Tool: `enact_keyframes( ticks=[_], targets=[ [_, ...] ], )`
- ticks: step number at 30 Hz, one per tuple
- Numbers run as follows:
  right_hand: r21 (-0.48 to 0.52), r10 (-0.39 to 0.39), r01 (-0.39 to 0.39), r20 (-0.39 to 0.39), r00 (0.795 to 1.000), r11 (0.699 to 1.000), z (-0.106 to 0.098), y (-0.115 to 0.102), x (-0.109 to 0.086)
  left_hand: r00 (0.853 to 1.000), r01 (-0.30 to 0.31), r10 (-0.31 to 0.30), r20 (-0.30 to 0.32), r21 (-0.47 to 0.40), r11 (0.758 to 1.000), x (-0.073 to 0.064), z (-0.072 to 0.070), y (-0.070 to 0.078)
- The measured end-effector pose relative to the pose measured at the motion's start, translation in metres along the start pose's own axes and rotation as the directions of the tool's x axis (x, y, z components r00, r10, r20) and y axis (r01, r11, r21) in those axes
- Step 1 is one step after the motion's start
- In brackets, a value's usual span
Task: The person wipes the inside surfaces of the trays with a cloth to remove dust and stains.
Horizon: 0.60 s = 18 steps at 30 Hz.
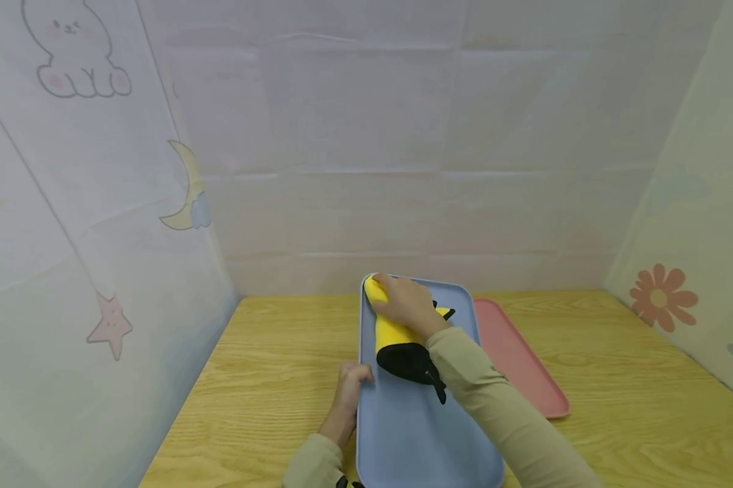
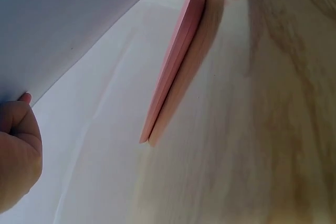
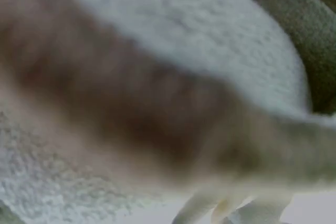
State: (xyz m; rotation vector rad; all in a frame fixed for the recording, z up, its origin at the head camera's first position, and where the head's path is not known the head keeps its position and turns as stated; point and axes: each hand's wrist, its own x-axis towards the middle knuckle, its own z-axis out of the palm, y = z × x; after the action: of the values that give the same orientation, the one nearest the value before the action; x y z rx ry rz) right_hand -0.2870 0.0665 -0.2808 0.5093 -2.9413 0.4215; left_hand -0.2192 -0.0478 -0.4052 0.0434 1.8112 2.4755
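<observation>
My left hand (image 1: 347,396) grips the left edge of a blue tray (image 1: 403,434), whose far end is tilted up off the table. In the left wrist view the tray's pale underside (image 2: 63,24) shows above the table, with curled fingers at its edge. A soft yellow and black plush-like thing (image 1: 393,332) with black pointed ends lies against the upper part of the tray. My right hand (image 1: 406,305) holds it from above near the tray's top left corner, covering part of it. Blurred fuzzy fabric (image 3: 210,30) fills much of the right wrist view.
A pink tray (image 1: 519,359) lies on the wooden table (image 1: 257,386), to the right of the blue one and partly behind it. Printed white sheets (image 1: 354,135) stand at the back and both sides. A small yellow and black bit (image 1: 349,483) shows beside the left sleeve.
</observation>
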Motion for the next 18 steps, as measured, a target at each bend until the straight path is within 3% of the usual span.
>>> enact_keyframes(
  ticks=[10,18],
  targets=[
    [-0.052,-0.032,0.030,-0.032,0.999,0.998,0.0016,0.0001,0.0003,1.000,0.007,-0.007,0.008,-0.058,0.998,-0.0038,0.0066,-0.0059],
    [-0.056,-0.028,0.026,-0.035,0.999,0.998,0.0000,-0.0044,-0.0003,0.999,-0.008,0.010,0.035,-0.077,0.997,-0.0004,0.0066,-0.0005]
  ],
)
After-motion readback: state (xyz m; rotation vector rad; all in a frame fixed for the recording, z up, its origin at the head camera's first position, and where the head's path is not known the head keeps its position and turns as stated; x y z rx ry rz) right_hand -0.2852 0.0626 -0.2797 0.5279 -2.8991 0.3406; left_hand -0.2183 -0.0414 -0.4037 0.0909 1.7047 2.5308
